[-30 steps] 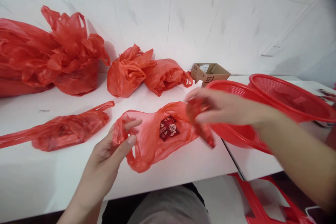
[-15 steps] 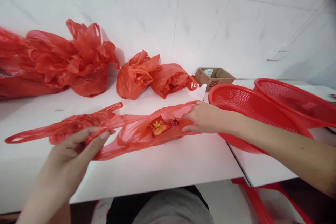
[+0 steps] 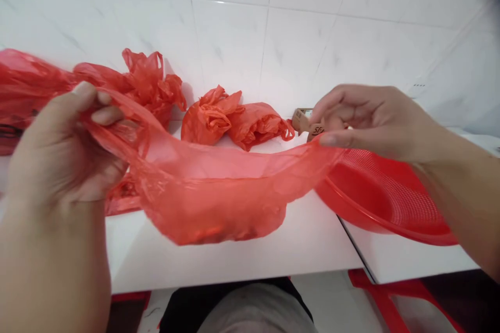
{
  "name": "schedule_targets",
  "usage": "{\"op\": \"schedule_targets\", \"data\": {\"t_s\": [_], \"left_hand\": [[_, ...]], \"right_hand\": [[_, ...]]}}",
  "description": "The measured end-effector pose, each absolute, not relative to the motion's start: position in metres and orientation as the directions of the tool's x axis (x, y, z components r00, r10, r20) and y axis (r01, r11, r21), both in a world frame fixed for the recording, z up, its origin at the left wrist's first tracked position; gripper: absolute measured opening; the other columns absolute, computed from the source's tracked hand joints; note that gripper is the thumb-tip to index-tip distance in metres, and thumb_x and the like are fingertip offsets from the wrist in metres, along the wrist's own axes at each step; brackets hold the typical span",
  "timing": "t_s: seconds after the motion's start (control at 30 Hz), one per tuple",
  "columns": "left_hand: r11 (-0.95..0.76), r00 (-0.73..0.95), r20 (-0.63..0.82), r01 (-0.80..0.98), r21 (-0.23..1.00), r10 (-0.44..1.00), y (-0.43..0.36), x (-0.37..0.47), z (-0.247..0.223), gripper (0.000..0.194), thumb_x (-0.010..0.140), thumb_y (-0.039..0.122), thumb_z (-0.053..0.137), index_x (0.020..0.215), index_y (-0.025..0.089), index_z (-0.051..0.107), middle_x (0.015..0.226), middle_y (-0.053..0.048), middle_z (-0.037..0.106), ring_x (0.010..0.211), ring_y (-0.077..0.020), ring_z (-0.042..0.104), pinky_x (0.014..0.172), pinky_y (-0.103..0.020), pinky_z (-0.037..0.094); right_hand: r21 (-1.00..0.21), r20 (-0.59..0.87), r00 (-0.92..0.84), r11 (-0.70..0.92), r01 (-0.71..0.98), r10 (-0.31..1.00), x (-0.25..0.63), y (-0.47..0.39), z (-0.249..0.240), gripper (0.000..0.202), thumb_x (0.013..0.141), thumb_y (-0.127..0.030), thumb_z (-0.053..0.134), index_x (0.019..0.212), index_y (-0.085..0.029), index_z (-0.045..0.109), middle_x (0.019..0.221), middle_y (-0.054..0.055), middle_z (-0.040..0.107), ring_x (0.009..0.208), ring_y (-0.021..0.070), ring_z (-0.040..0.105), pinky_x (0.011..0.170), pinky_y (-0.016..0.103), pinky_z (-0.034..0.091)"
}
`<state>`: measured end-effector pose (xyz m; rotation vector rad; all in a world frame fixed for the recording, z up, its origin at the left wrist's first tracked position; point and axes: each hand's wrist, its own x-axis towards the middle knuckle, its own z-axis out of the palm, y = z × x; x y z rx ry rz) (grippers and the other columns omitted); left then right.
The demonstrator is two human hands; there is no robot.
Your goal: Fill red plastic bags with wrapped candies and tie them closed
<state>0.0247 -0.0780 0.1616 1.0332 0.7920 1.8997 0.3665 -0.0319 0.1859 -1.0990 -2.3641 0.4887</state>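
A thin red plastic bag hangs stretched between my two hands above the white table. My left hand is closed round its handle end at the left. On the right, my right hand pinches the other end between thumb and fingers. Small things weigh down the bag's bottom, seen only as dark and orange shapes through the plastic. Behind my left wrist, part of another crumpled red bag lies on the table.
Knotted red bags and larger filled ones line the white tiled wall. A red perforated basket stands at the right, partly behind my right arm. Beside it is a small cardboard box, mostly covered by my right hand.
Both hands have lifted the bag off the table and drawn its ends apart. The packets that showed in its opening are now at the bottom, behind the plastic.
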Motion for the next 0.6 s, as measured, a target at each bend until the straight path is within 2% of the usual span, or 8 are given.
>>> {"op": "schedule_targets", "data": {"t_s": [0.1,0.23,0.3,0.37,0.43,0.47,0.53,0.6], "left_hand": [[-0.415,-0.305,0.309,-0.395,0.819,0.901,-0.080,0.029,0.160,0.025,0.096,0.014,0.051,0.074,0.011,0.063,0.065,0.010,0.059,0.050,0.0048,0.047,0.052,-0.004,0.039],[-0.433,-0.287,0.355,-0.284,0.856,0.890,-0.084,0.036,0.169,0.027,0.097,0.016,0.051,0.072,0.011,0.060,0.064,0.011,0.057,0.050,0.0050,0.046,0.056,-0.006,0.038],[-0.433,-0.278,0.379,-0.167,0.886,0.883,-0.085,0.037,0.174,0.025,0.093,0.016,0.055,0.069,0.010,0.058,0.058,0.011,0.051,0.058,0.0029,0.053,0.058,-0.008,0.038],[-0.410,-0.254,0.389,-0.035,0.911,0.886,-0.081,0.036,0.178,0.024,0.092,0.014,0.050,0.071,0.007,0.058,0.059,0.010,0.050,0.076,-0.0031,0.064,0.064,-0.012,0.038],[-0.420,-0.234,0.427,0.079,0.904,0.874,-0.073,0.032,0.182,0.028,0.093,0.013,0.039,0.075,0.005,0.059,0.065,0.008,0.054,0.094,-0.0123,0.067,0.072,-0.020,0.042],[-0.446,-0.222,0.462,0.120,0.887,0.859,-0.067,0.031,0.184,0.029,0.092,0.015,0.039,0.074,0.005,0.058,0.066,0.006,0.055,0.097,-0.0161,0.068,0.076,-0.026,0.046],[-0.515,-0.194,0.539,0.163,0.842,0.820,-0.057,0.030,0.188,0.026,0.089,0.020,0.052,0.066,0.008,0.056,0.065,0.004,0.058,0.095,-0.0219,0.070,0.083,-0.040,0.052],[-0.560,-0.189,0.589,0.185,0.807,0.786,-0.052,0.033,0.193,0.031,0.084,0.025,0.066,0.060,0.012,0.051,0.066,0.001,0.061,0.094,-0.0263,0.070,0.091,-0.052,0.053]], "right_hand": [[-0.601,0.248,-0.625,0.624,0.499,0.740,0.365,-0.030,0.190,0.026,0.084,-0.046,0.065,0.098,-0.024,0.065,0.067,-0.003,0.059,0.069,0.0141,0.059,0.070,0.030,0.046],[-0.673,0.375,-0.521,0.612,0.416,0.767,0.360,-0.023,0.202,0.019,0.090,-0.037,0.058,0.097,-0.021,0.065,0.070,-0.004,0.059,0.062,0.0101,0.059,0.060,0.025,0.046],[-0.645,0.395,-0.536,0.641,0.417,0.746,0.357,-0.023,0.210,0.012,0.088,-0.029,0.063,0.092,-0.018,0.065,0.065,-0.006,0.056,0.060,0.0075,0.057,0.061,0.023,0.045],[-0.616,0.482,-0.526,0.698,0.365,0.701,0.354,-0.026,0.218,0.009,0.087,-0.023,0.065,0.093,-0.017,0.064,0.064,-0.007,0.054,0.064,0.0061,0.056,0.067,0.024,0.045],[-0.582,0.583,-0.479,0.749,0.317,0.656,0.351,-0.027,0.225,0.008,0.090,-0.022,0.062,0.096,-0.017,0.063,0.064,-0.008,0.053,0.068,0.0050,0.055,0.070,0.024,0.045],[-0.559,0.599,-0.469,0.758,0.335,0.649,0.349,-0.028,0.229,0.007,0.091,-0.021,0.062,0.096,-0.017,0.064,0.064,-0.009,0.052,0.067,0.0043,0.054,0.070,0.024,0.044],[-0.519,0.579,-0.468,0.745,0.419,0.667,0.347,-0.026,0.237,0.004,0.091,-0.019,0.062,0.093,-0.018,0.065,0.061,-0.009,0.050,0.065,0.0034,0.052,0.067,0.023,0.043],[-0.515,0.565,-0.459,0.727,0.453,0.686,0.345,-0.023,0.244,0.006,0.091,-0.018,0.061,0.091,-0.020,0.066,0.059,-0.010,0.049,0.063,0.0028,0.051,0.065,0.022,0.043]]}}
